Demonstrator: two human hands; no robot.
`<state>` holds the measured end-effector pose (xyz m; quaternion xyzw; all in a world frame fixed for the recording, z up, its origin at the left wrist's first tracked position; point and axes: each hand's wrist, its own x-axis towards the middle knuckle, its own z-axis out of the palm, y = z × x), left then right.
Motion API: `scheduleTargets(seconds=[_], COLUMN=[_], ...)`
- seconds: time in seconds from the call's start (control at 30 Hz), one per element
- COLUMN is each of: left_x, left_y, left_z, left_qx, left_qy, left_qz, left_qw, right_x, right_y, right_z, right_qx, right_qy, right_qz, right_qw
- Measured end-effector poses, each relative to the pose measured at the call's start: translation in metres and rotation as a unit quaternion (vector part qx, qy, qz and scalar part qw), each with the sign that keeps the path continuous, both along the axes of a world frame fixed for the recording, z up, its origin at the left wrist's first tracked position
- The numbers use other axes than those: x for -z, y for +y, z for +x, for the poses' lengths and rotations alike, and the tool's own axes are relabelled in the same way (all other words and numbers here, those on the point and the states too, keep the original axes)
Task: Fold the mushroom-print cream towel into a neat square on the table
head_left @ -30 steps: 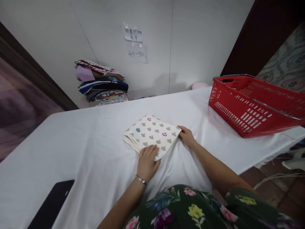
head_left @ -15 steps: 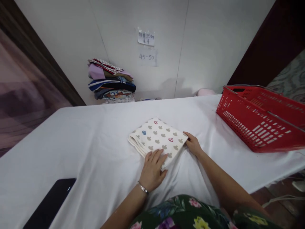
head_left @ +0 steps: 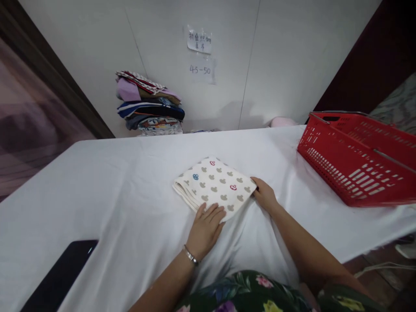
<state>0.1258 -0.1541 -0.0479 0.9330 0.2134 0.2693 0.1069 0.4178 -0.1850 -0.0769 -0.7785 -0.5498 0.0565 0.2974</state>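
A folded cream cloth (head_left: 217, 180) with grey mushroom shapes and a few red and blue ones lies on the table before me. Its layered folds show along the left edge. My left hand (head_left: 206, 229), wearing a silver bracelet, is closed at the near corner, fingers on top and the thumb drawn in against the edge. At the right corner, my right hand (head_left: 264, 195) pinches the cloth; some of its fingertips are hidden beneath it.
A white sheet (head_left: 136, 186) covers the table. On the right stands a red basket (head_left: 344, 160) with metal handles. Folded fabrics (head_left: 149, 106) are stacked at the wall, under paper notes (head_left: 200, 69). A black phone-like object (head_left: 61, 273) lies near left.
My left thumb has moved in towards the cloth's near corner. My right hand keeps its pinch on the right corner. The camera view has shifted slightly.
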Motion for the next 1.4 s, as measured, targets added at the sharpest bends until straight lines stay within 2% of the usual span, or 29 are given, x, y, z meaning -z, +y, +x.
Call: scheduleTargets(seconds=[0.33, 0.57, 0.73, 0.8, 0.9, 1.0, 1.1, 1.2, 1.3, 1.4], left_x=[0.003, 0.01, 0.009, 0.006, 0.003, 0.004, 0.007, 0.008, 0.008, 0.004], left_y=[-0.002, -0.002, -0.01, -0.016, -0.023, -0.028, -0.035, -0.045, -0.053, -0.055], left_z=[0.002, 0.005, 0.004, 0.002, -0.001, -0.005, -0.007, -0.005, -0.002, 0.001], left_qx=[-0.011, -0.08, -0.06, -0.064, -0.079, -0.104, -0.158, -0.236, -0.287, -0.303], left_qy=[-0.002, -0.028, 0.004, 0.011, 0.014, -0.013, -0.077, -0.118, -0.097, -0.055], left_qz=[-0.001, -0.033, -0.038, -0.047, -0.063, -0.06, -0.054, -0.081, -0.153, -0.259], left_qw=[1.0, 0.996, 0.997, 0.997, 0.995, 0.993, 0.983, 0.961, 0.941, 0.916], right_x=[-0.008, -0.016, -0.013, -0.012, -0.012, -0.018, -0.026, -0.034, -0.039, -0.042], right_y=[-0.001, -0.004, -0.01, -0.015, -0.024, -0.033, -0.039, -0.039, -0.032, -0.024], right_z=[-0.003, -0.005, -0.003, -0.004, -0.011, -0.031, -0.058, -0.081, -0.096, -0.103], right_qx=[0.001, -0.005, -0.02, -0.033, -0.101, -0.219, -0.331, -0.382, -0.41, -0.425], right_qy=[-0.027, -0.055, -0.054, -0.06, -0.09, -0.12, -0.145, -0.157, -0.153, -0.123], right_qz=[-0.008, -0.017, -0.008, 0.023, 0.134, 0.218, 0.208, 0.181, 0.155, 0.117], right_qw=[1.0, 0.998, 0.998, 0.997, 0.982, 0.943, 0.909, 0.893, 0.886, 0.889])
